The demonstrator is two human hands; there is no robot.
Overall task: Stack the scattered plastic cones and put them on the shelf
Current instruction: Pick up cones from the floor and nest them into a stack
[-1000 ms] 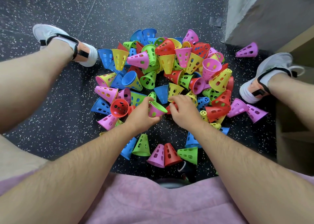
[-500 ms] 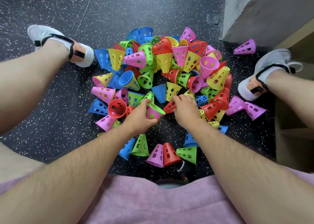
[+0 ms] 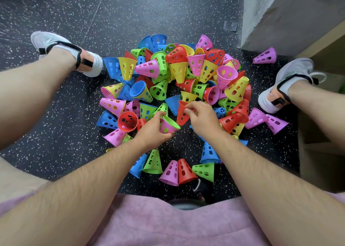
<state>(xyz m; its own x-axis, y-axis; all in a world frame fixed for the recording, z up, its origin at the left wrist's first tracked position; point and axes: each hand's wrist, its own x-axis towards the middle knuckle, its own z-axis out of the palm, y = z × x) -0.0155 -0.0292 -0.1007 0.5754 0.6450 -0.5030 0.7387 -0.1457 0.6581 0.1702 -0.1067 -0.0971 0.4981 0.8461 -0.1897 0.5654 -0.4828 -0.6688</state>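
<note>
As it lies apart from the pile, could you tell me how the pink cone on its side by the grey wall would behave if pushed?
Lying on its side, the pink cone would probably roll in a curve rather than straight, since one end is wider. Its thin, perforated wall suggests it is light and fairly stiff.

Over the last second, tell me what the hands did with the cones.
The right hand pinched a red perforated plastic cone that lay in the pile and tipped it up, close to the left hand. The left hand kept its grip on the pink plastic cone with a green cone nested inside, barely moving. The rest of the pile stayed put.
</note>
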